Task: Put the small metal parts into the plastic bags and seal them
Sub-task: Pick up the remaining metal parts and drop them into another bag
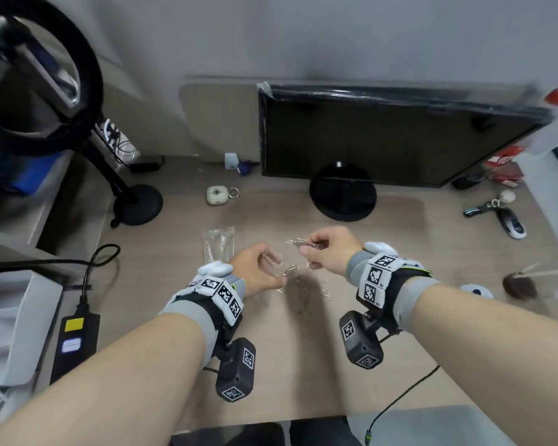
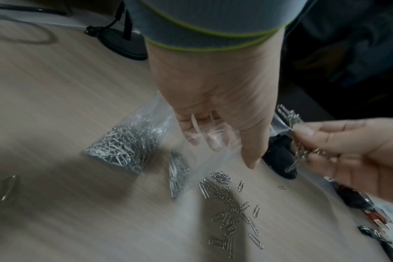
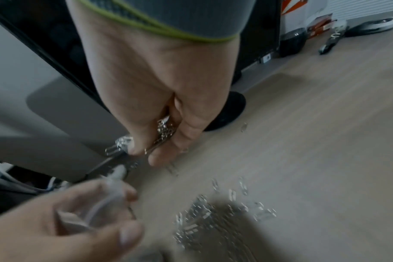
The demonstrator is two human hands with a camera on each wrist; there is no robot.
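The left hand (image 1: 259, 266) held a clear plastic bag (image 2: 204, 141) just above the surface (image 1: 303, 365), its fingers (image 2: 191, 129) curled inside the open mouth and the thumb (image 2: 254, 147) pressing the outer wall, so the grip closed around the bag's top edge. The right hand (image 1: 331, 251) hovered beside it, raised a little higher, pinching a bunch of paper clips (image 1: 306, 243) between thumb and curled fingers; the clips stuck out of that grip toward the bag's mouth, near it but apart. Some clips already lay in the bag's lower corner (image 2: 180, 173). A loose pile of paper clips (image 2: 231, 209) was spread on the surface below and between the two hands. A filled bag of clips (image 2: 126, 147) lay just left of the held bag
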